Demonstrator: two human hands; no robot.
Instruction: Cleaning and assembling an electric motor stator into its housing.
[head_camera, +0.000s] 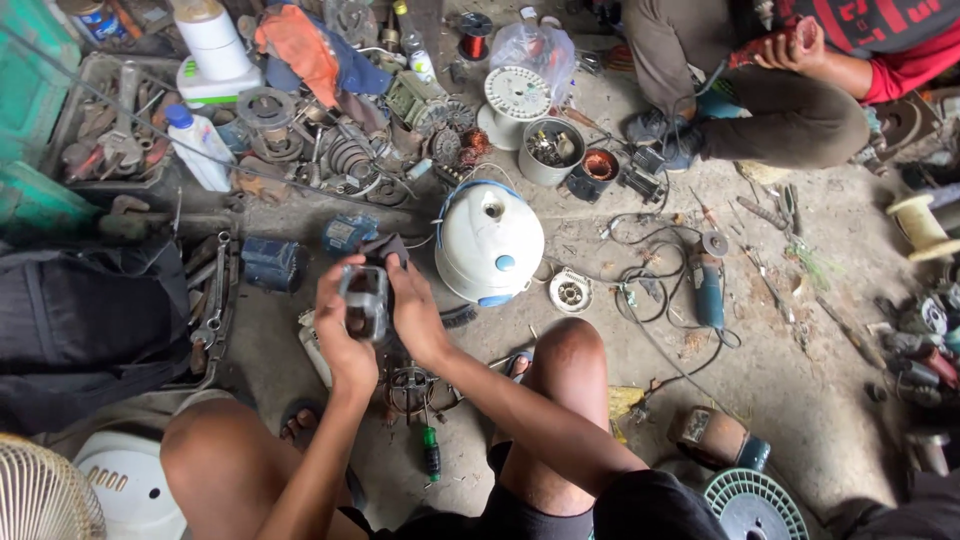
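Above the knees, both hands (378, 315) around a metal part (366, 300).

A floor-level repair workshop: the stained concrete floor (800, 400) is strewn with motor parts, copper coils (600, 163), wrenches (215, 300), a screwdriver (430, 450), an angle grinder (708, 288) and a white appliance housing (490, 243).

Both bare forearms reach forward between the raised knees, hands close together. The left hand (343, 325) curls its fingers around what it grips, knuckles outward. The right hand (415, 315) presses against the opposite side, fingers extended upward.
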